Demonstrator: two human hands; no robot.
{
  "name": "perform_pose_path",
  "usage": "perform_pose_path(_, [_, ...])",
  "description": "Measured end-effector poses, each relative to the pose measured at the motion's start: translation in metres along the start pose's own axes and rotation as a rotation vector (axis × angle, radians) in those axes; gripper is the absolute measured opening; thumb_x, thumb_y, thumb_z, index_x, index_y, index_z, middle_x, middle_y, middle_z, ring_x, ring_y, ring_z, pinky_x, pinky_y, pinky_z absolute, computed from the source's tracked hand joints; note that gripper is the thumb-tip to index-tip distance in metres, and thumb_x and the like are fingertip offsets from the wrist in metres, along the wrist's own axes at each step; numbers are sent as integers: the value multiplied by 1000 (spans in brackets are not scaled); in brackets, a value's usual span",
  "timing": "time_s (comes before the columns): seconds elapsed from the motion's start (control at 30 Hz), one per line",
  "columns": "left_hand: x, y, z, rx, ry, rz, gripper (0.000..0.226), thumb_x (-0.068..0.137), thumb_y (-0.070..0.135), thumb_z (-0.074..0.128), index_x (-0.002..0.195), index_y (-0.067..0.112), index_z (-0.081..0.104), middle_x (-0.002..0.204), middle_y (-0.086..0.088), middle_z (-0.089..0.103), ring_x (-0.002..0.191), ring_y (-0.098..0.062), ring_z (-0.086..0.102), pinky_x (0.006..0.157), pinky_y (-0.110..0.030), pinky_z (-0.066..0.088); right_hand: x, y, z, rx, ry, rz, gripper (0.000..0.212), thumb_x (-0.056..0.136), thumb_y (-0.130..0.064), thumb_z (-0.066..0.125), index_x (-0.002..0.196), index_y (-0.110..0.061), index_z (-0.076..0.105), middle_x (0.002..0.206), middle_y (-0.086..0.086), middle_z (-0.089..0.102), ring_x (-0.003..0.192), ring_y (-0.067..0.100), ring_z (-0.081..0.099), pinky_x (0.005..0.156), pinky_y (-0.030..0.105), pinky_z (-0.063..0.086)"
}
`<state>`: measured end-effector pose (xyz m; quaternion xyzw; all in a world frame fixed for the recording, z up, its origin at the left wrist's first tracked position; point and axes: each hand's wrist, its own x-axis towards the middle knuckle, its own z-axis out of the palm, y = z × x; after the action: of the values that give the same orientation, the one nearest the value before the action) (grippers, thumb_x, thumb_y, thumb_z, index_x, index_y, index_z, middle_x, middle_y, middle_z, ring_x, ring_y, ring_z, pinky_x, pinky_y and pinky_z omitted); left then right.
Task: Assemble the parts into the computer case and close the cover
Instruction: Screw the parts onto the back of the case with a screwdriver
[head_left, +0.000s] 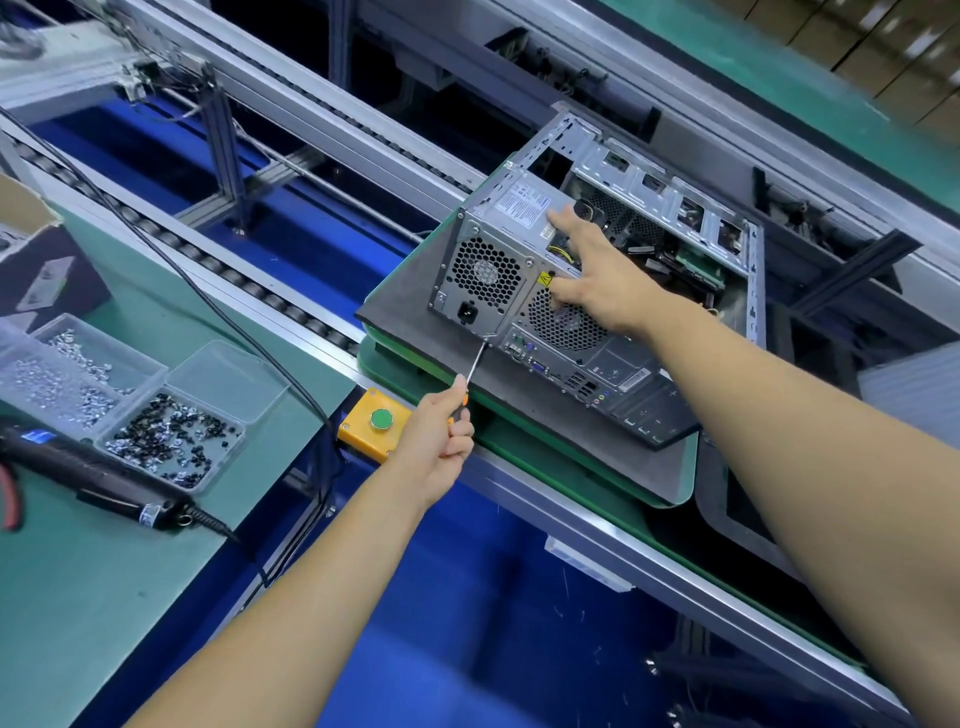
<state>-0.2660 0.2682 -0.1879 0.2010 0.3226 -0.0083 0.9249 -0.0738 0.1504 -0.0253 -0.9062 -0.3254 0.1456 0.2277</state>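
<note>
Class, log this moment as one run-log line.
left hand: holds screwdriver, tip at case rear corner | right hand: braces power supply | cover: off

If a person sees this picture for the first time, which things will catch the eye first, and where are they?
First comes the open grey metal computer case, lying on a dark pallet on the conveyor, right of centre. The right hand rests spread on its rear top corner, while the left hand grips a thin screwdriver whose tip meets the case's back panel. Just left of that hand sits a yellow box with a green button.
</note>
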Motion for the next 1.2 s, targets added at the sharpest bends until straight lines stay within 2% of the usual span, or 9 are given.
perform_pose_path(0.17, [2,-2,-4,1298,296,923,25,99,33,62,86,21,43,78,7,47,57,-8,44,48,-23,40,-2,-4,0,-57,21,12,94,88,-19,68,162,-39,15,172,-14,1,155,13,21,119,43,34])
perform_pose_path(0.23, [-2,-2,-4,1581,366,1106,23,102,34,53,89,22,40,83,6,45,59,-16,47,45,-30,43,-2,-7,-1,-71,21,8,94,89,-17,68,163,-37,14,173,-12,1,155,14,20,120,45,34])
perform_pose_path(0.3, [-1,-2,-1,1421,309,1001,23,102,33,54,86,22,41,81,5,47,61,-15,47,49,-29,41,-3,-8,-1,-74,14,6,94,90,-16,68,163,-35,14,173,-11,0,156,15,19,120,47,34])
perform_pose_path(0.43, [-2,11,3,327,70,177,16,96,20,61,88,14,49,73,-4,45,52,-11,41,40,-21,32,-2,-7,-1,-56,0,9,94,90,-15,69,163,-35,14,173,-10,0,156,16,20,120,47,35])
perform_pose_path(0.53, [-5,9,6,-6,-30,-108,22,97,27,67,99,10,54,74,-2,49,52,-4,42,36,-13,30,-3,-6,-2,-56,4,10,94,89,-17,69,163,-37,14,172,-12,1,154,15,23,117,45,39])
perform_pose_path(0.7, [-9,15,25,497,59,64,29,103,42,53,94,15,50,64,0,51,45,-8,32,35,-20,24,-3,-6,-1,-73,14,12,94,89,-19,68,162,-39,14,172,-14,1,153,15,26,115,44,41])
perform_pose_path(0.83, [-8,22,13,1620,313,758,26,107,38,44,95,15,38,64,-5,53,51,-23,43,45,-31,30,-3,-7,0,-83,24,9,93,89,-20,68,162,-41,14,172,-16,2,151,13,28,111,40,43])
perform_pose_path(0.9, [-9,18,10,1792,366,918,23,107,37,41,101,17,35,61,-4,53,51,-25,46,44,-31,29,-2,-7,0,-86,26,4,94,89,-19,69,162,-41,14,172,-15,2,152,13,26,109,38,43])
perform_pose_path(1.2, [0,18,-2,257,-35,51,15,98,25,65,95,14,56,77,-4,67,54,-5,49,36,-16,30,1,1,0,-55,13,16,94,88,-15,70,161,-39,16,172,-9,7,155,19,22,117,45,38])
